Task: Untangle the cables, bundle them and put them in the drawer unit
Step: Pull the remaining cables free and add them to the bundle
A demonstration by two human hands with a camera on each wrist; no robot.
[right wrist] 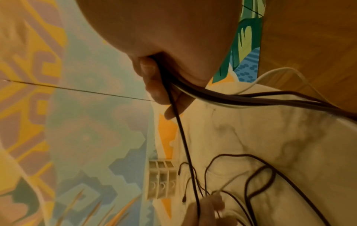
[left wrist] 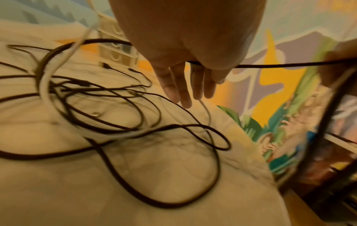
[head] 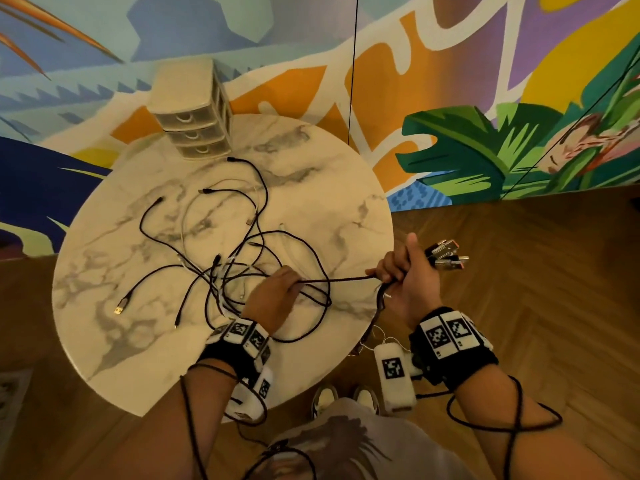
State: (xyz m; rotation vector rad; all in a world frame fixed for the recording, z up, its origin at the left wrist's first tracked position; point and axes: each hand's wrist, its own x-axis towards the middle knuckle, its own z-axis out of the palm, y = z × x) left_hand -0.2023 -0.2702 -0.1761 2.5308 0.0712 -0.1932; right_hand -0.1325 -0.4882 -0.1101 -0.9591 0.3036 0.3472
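Note:
A tangle of black and white cables (head: 242, 258) (left wrist: 108, 107) lies spread over the round marble table (head: 121, 341). Just off the table's right edge, my right hand (head: 408, 275) (right wrist: 160, 85) grips a bundle of cable ends, with the USB plugs (head: 446, 258) sticking out past the thumb. From it one black cable (head: 343, 279) (left wrist: 280, 66) runs taut to my left hand (head: 273, 296) (left wrist: 185, 85), which holds it above the tangle with the fingers hanging down. The beige three-drawer unit (head: 194, 116) (right wrist: 162, 180) stands at the table's far edge, drawers closed.
A gold USB plug (head: 119, 310) lies loose at the table's left. Painted mural walls stand behind the table, with wooden floor (head: 536, 271) to the right. My shoes (head: 343, 400) are below the table's near edge. Cable strands hang off the table's edge by my right wrist.

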